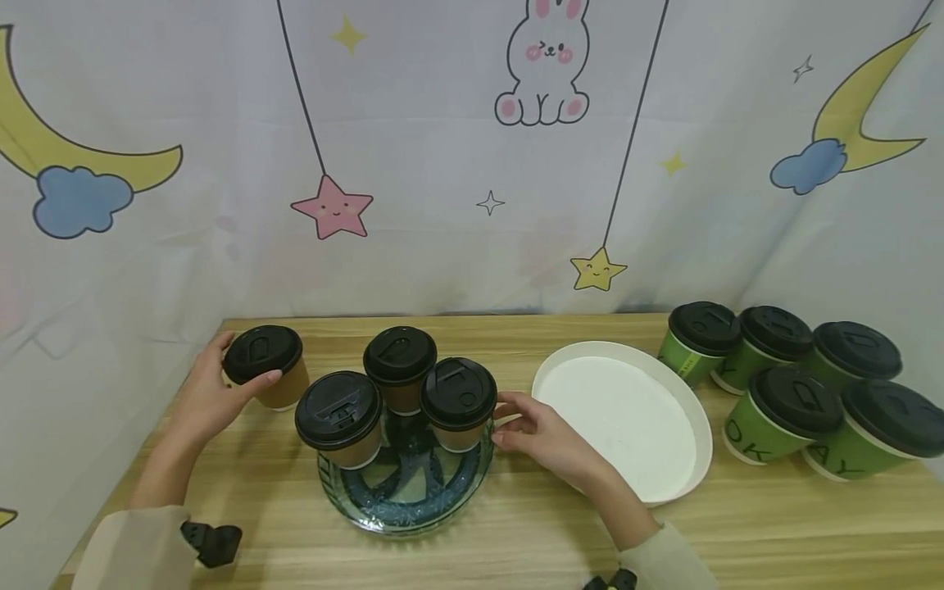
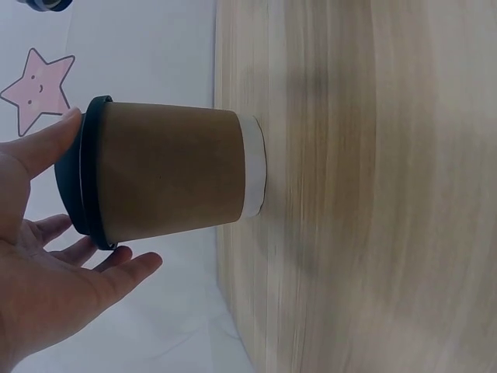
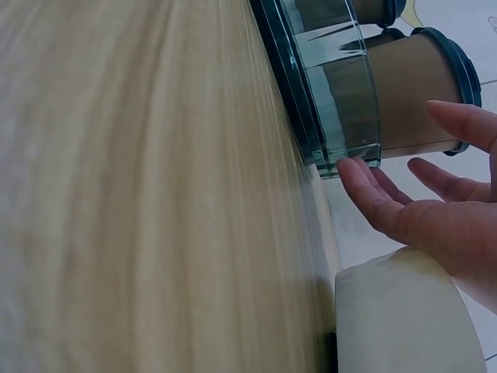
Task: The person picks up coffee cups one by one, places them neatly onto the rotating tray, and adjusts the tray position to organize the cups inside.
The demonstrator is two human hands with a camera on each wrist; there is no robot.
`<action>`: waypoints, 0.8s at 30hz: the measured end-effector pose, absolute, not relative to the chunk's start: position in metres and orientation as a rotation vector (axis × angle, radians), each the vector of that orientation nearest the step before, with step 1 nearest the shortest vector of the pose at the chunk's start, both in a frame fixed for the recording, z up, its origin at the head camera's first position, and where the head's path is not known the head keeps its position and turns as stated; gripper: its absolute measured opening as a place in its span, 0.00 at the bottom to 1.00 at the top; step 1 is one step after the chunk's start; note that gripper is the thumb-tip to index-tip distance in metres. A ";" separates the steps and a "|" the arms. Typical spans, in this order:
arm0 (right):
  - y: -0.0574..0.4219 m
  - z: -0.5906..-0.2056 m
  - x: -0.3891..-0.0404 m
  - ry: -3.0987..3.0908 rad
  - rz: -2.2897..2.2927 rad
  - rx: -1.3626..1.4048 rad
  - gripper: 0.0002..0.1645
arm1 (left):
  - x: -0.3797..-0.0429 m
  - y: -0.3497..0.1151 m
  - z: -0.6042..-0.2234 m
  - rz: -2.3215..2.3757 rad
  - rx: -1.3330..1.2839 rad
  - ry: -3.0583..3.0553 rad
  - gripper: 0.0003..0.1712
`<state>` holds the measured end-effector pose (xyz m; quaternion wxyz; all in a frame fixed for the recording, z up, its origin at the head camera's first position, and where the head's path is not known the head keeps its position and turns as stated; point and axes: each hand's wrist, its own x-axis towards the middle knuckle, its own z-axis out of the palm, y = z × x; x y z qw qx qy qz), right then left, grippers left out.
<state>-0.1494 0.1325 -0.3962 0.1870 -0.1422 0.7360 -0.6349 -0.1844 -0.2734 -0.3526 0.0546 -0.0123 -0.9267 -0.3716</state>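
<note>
At the left of the table, my left hand (image 1: pixel 210 397) spans the black lid of a brown paper coffee cup (image 1: pixel 288 387), thumb on one side and fingers on the other. That cup (image 2: pixel 175 171) is upright, its white base low against the wood. Three similar lidded cups (image 1: pixel 459 393) stand in a round, clear glass dish (image 1: pixel 406 516) to its right. Beside the dish is my right hand (image 1: pixel 542 434), fingers loosely bent with nothing in them. In the right wrist view, its fingertips (image 3: pixel 353 175) are right at the glass rim, with the thumb near a cup's side.
A round white tray (image 1: pixel 619 410) lies right of the glass dish, partly behind my right forearm. Several green cups with black lids (image 1: pixel 782 418) cluster at the far right. A printed cloth (image 1: pixel 442 147) hangs along the table's back edge.
</note>
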 end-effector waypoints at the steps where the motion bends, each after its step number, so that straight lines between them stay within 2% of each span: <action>1: 0.133 -0.397 -0.149 2.072 -1.787 -0.402 0.34 | -0.184 -0.273 -0.353 -1.135 -0.035 -2.813 0.53; 13: 0.134 -0.396 -0.149 2.067 -1.786 -0.398 0.36 | -0.185 -0.274 -0.353 -1.149 -0.039 -2.787 0.49; 24: 0.135 -0.395 -0.149 2.043 -1.801 -0.418 0.36 | -0.184 -0.273 -0.355 -1.163 0.004 -2.777 0.49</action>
